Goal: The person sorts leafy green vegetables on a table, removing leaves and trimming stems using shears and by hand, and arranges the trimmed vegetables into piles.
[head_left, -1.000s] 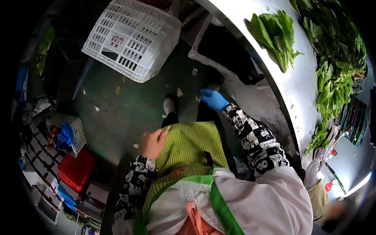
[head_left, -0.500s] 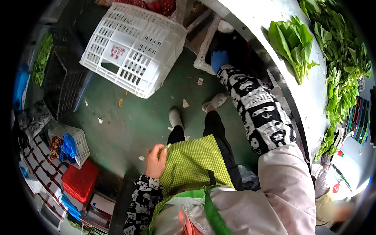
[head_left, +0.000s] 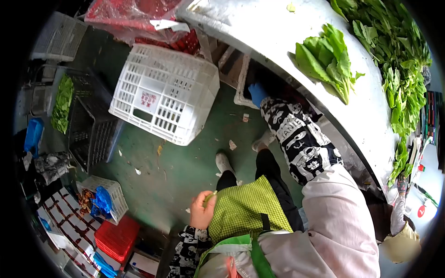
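Observation:
My left hand (head_left: 202,211), bare, is closed beside the yellow-green checked apron (head_left: 248,204). A small yellow-green piece (head_left: 211,196) shows at its fingertips; whether it is a stalk or the apron's hem I cannot tell. My right hand (head_left: 257,94), in a blue glove, reaches below the metal table (head_left: 259,28). It is at the dark inside of a white foam box (head_left: 242,88), and its fingers are too dark to make out. On the table above that arm lies a bunch of leafy greens (head_left: 327,60).
A white slatted crate (head_left: 162,95) stands on the floor ahead, with a red crate under plastic (head_left: 134,21) behind it. Black crates (head_left: 92,125), a small white basket (head_left: 118,197) and a red basket (head_left: 116,238) are at left. More greens (head_left: 394,69) line the table, and another person's arm (head_left: 398,213) shows at right.
The view has shifted, so the crates and my body sit lower and further right. My right hand stays at the foam box; my left remains closed by the apron.

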